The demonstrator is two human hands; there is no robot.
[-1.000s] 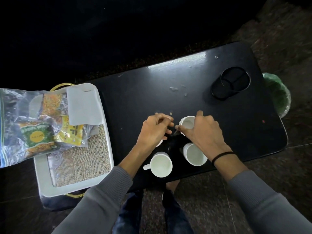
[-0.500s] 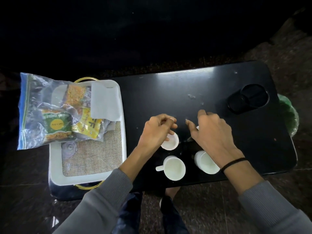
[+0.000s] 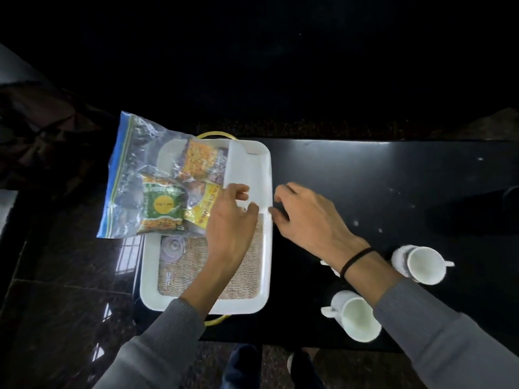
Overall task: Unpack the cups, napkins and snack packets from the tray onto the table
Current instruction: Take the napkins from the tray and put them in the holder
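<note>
Both hands have left the cups and swung across to the tray (image 3: 264, 293). A second ago they were setting cups down on the table (image 3: 365, 178); now the left hand (image 3: 230, 220) is over the tray and the right hand (image 3: 306, 211) is at its rim. I judge the cup stage to be finished and the napkin to be next.

The white napkin (image 3: 247, 167) lies in the tray, under and beyond the left fingertips (image 3: 243, 189). The forefinger is on top of it and the thumb curls at its near edge, with a narrow gap between them. I cannot tell whether that pinch has closed on the paper. The right fingers are loosely curled and hold nothing; their tips are just beside the napkin's near corner.

Counted:
- **Cups:** two are in plain view on the table, well behind the right fingers, one (image 3: 424, 265) outside the wrist and one (image 3: 355, 315) under the forearm. A white sliver (image 3: 327, 265) touching the wrist is probably a third, and the forearm hides anything else there.
- **Napkin:** one folded piece.
- **Snack packets:** three show, orange (image 3: 200, 158), green (image 3: 163, 204) and yellow (image 3: 206, 210). All are inside one clear zip bag (image 3: 132, 153) just outside the left knuckles, which lies partly on the tray and partly past its edge, not yet unpacked.
</note>
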